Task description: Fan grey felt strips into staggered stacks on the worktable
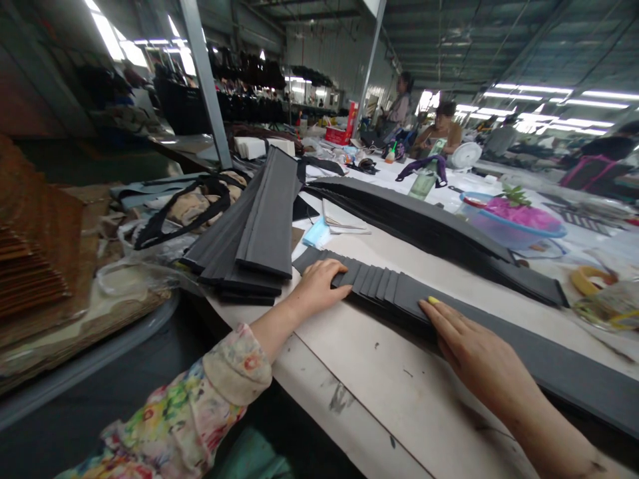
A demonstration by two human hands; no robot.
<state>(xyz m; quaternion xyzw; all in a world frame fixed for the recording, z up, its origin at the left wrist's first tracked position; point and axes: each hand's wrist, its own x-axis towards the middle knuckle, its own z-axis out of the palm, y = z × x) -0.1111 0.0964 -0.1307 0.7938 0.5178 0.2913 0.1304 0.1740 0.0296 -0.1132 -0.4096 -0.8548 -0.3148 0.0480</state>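
A fanned stack of long dark grey strips [479, 319] lies along the table in front of me, its left part spread into overlapping steps. My left hand [322, 279] is closed over the stepped end, fingers across the top and thumb at the near side. Farther right, my right hand [466, 339] lies with straight fingers on the top strip, its fingertips just past the steps; something yellow shows on one fingertip. Left of the stack, more grey strips [269, 219] rest in a crossed pile. Another long, curved bundle of strips [399, 219] lies behind.
A blue face mask [316, 233] and papers [344, 223] lie between the bundles. At the right are a blue basin [524, 226] with a pink bag and yellow tape [589, 279]. A bottle [423, 183] stands behind. A metal post [207, 86] rises at the left; people work farther back.
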